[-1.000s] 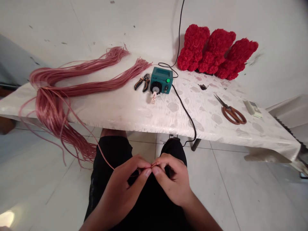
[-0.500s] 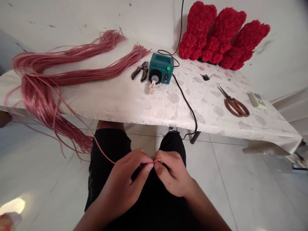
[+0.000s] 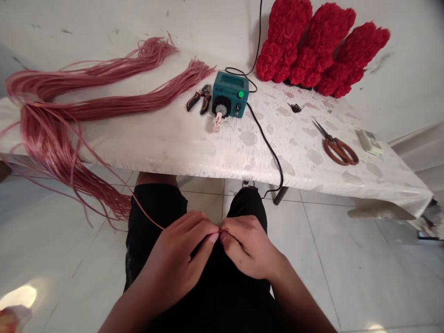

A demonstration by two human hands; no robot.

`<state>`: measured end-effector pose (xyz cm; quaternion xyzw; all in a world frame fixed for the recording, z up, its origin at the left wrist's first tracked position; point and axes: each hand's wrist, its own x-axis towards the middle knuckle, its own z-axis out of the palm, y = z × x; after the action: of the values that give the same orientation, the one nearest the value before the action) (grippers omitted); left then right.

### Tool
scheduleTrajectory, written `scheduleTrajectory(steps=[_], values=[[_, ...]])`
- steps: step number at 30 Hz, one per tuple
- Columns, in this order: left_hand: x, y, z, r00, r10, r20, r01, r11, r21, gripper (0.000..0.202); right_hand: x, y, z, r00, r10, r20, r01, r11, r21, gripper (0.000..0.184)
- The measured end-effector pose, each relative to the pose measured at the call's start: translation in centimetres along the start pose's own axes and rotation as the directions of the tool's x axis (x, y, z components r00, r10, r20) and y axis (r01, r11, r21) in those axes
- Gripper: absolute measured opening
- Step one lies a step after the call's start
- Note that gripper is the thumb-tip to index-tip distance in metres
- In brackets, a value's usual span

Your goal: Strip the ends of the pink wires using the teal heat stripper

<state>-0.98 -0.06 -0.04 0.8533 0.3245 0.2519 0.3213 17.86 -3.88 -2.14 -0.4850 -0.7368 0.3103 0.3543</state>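
My left hand (image 3: pixel 180 259) and my right hand (image 3: pixel 248 247) meet over my lap, both pinching the end of one thin pink wire (image 3: pixel 145 212). That strand runs up and left to a big bundle of pink wires (image 3: pixel 69 115) draped over the table's left edge. My fingertips touch around the wire's tip, which shows as a small orange point between them.
On the white table (image 3: pixel 208 148) sit a small teal box with a green button (image 3: pixel 229 95) and its black cable (image 3: pixel 270 157), orange-handled pliers (image 3: pixel 197 99), scissors (image 3: pixel 336 147), a black clip (image 3: pixel 295 107), a small pad (image 3: pixel 371 142) and red fluffy shapes (image 3: pixel 319 46).
The view has tilted so the table sits higher in frame. My hands stay together on the wire end, with small finger movements.
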Motion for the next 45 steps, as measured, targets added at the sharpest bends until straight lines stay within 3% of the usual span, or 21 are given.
scheduleTrajectory(steps=[10, 21, 31, 45], values=[[0.2, 0.2, 0.4, 0.989, 0.06, -0.135, -0.051, 0.996, 0.072, 0.016, 0.2, 0.1, 0.0, 1.0, -0.011, -0.02, 0.012, 1.0, 0.027, 0.026], [-0.6, 1.2, 0.0, 0.999, -0.017, 0.033, 0.022, 0.99, -0.141, 0.014, -0.7, -2.1, -1.5, 0.997, 0.012, 0.071, -0.01, 1.0, -0.025, 0.023], [-1.1, 1.2, -1.0, 0.999, 0.028, -0.02, -0.032, 0.978, -0.207, 0.016, -0.6, -3.5, -1.2, 0.996, 0.031, 0.086, -0.028, 0.999, -0.036, 0.021], [-1.6, 1.1, -0.9, 0.999, 0.034, 0.009, -0.032, 0.982, -0.185, 0.016, -1.0, -3.7, -0.9, 0.991, 0.077, 0.108, -0.073, 0.996, -0.044, 0.022]])
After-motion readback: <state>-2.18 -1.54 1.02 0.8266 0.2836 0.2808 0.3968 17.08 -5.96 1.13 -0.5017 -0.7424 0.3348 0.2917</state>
